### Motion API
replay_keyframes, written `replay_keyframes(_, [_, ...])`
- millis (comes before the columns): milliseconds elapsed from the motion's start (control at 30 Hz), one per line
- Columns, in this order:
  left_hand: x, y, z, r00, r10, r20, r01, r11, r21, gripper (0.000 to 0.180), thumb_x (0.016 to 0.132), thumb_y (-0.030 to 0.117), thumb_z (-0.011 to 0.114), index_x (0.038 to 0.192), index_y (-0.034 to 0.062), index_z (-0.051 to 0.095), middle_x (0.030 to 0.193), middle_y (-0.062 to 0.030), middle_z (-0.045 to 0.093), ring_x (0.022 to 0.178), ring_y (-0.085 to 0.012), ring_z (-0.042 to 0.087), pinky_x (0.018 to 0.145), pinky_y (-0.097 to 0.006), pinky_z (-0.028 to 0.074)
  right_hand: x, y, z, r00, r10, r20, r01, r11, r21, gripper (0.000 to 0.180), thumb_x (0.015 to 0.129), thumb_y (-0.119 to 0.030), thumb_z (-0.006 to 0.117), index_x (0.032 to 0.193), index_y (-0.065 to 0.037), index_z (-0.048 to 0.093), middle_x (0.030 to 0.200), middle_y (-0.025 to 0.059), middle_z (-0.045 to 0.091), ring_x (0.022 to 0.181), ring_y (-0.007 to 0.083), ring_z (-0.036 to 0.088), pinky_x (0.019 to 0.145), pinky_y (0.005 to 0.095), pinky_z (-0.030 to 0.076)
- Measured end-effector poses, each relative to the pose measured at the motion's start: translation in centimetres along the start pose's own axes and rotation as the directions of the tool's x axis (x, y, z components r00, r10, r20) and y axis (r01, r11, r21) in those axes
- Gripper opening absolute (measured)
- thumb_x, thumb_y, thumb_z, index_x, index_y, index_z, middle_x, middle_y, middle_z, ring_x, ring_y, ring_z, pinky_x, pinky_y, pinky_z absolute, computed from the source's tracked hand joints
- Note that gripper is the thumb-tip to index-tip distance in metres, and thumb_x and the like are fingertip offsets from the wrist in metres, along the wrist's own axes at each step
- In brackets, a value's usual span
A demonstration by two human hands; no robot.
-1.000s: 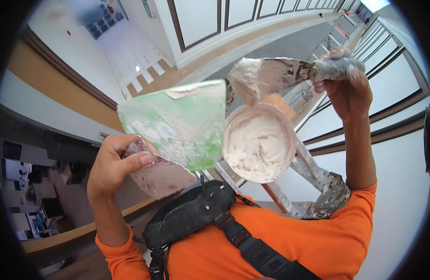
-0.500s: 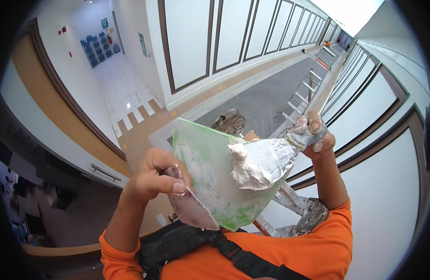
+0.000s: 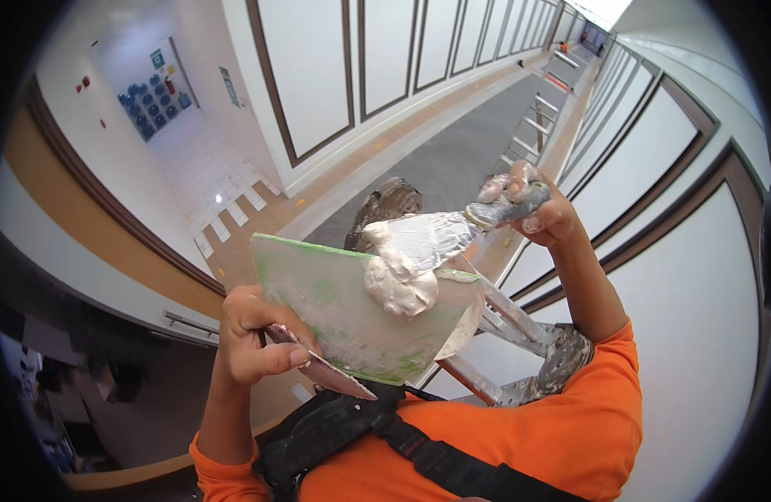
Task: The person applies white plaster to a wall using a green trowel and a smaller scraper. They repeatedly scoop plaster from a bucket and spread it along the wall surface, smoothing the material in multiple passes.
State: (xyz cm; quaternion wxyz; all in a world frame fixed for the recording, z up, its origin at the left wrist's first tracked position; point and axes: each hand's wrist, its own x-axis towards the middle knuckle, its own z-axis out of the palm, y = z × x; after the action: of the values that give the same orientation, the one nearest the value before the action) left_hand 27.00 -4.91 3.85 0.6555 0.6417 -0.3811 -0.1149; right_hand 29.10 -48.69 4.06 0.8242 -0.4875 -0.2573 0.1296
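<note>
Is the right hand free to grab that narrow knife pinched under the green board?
Probably not: the right hand is closed on the putty knife, loaded with white filler, while the left hand pins the narrow knife beneath the green board.

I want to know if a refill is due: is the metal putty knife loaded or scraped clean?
Loaded: the metal putty knife carries a thick white lump of filler.

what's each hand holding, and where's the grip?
Left hand: green-stained flat plaster board, near corner. Right hand: metal putty knife loaded with white plaster, by handle.
</note>
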Motion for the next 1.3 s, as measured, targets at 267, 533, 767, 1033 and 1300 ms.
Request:
replay_keyframes(267, [-1.6,-0.8,-1.1,0.999,0.005,-0.04,0.003,0.981,0.196,0.027,0.066,0.026,0.076,0.073,-0.0008,0.077,0.072,-0.0109,0.073,0.066,-0.0183,0.068,0.062,-0.028,0.051,-1.1,-1.9,2.7,0.957,-0.009,-0.289,-0.1,0.928,-0.359,0.033,0.082,-0.012,0.074,0.108,0.005,0.065,0.105,0.0244,0.072,0.095,0.0348,0.076,0.079,0.0388,0.066])
replay_keyframes(533, [-5.5,-3.9,-5.3,0.931,-0.182,-0.316,0.216,0.973,0.076,0.036,0.067,0.033,0.075,0.072,-0.0024,0.073,0.069,-0.0083,0.069,0.063,-0.0153,0.063,0.06,-0.027,0.047,0.2,0.5,2.2,0.911,0.131,-0.392,-0.29,0.879,-0.379,0.037,0.096,-0.03,0.066,0.108,0.005,0.064,0.087,0.0174,0.074,0.07,0.0227,0.075,0.061,0.029,0.064])
replay_keyframes(767, [-1.6,-2.5,-1.5,0.989,-0.122,-0.085,0.137,0.971,0.195,0.024,0.068,0.022,0.075,0.076,-0.0004,0.075,0.07,-0.0081,0.069,0.064,-0.016,0.065,0.06,-0.028,0.048,2.7,1.2,1.9,0.91,-0.018,-0.414,0.091,0.983,0.158,0.042,0.103,-0.038,0.057,0.116,0.001,0.061,0.086,0.0185,0.072,0.047,0.0207,0.063,0.05,0.0298,0.056])
replay_keyframes(1033, [3.9,-0.7,2.5,0.984,0.087,0.156,-0.129,0.949,0.288,0.017,0.067,0.013,0.073,0.078,0.0014,0.077,0.073,-0.0123,0.07,0.066,-0.0194,0.068,0.059,-0.029,0.05,3.2,3.8,3.0,0.898,0.118,-0.423,-0.036,0.98,0.198,0.031,0.101,-0.032,0.063,0.106,-0.002,0.063,0.078,0.0137,0.071,0.046,0.0187,0.062,0.041,0.0279,0.05])
replay_keyframes(1300, [3.0,-0.6,3.4,0.982,0.151,0.11,-0.184,0.873,0.452,0.02,0.061,0.012,0.072,0.076,0.0017,0.078,0.081,-0.0114,0.075,0.077,-0.0209,0.073,0.068,-0.031,0.055,3.3,4.1,4.5,0.861,-0.004,-0.508,0.032,0.998,0.046,0.036,0.102,-0.036,0.062,0.103,0.0,0.059,0.082,0.0135,0.069,0.06,0.0182,0.065,0.047,0.0261,0.055])
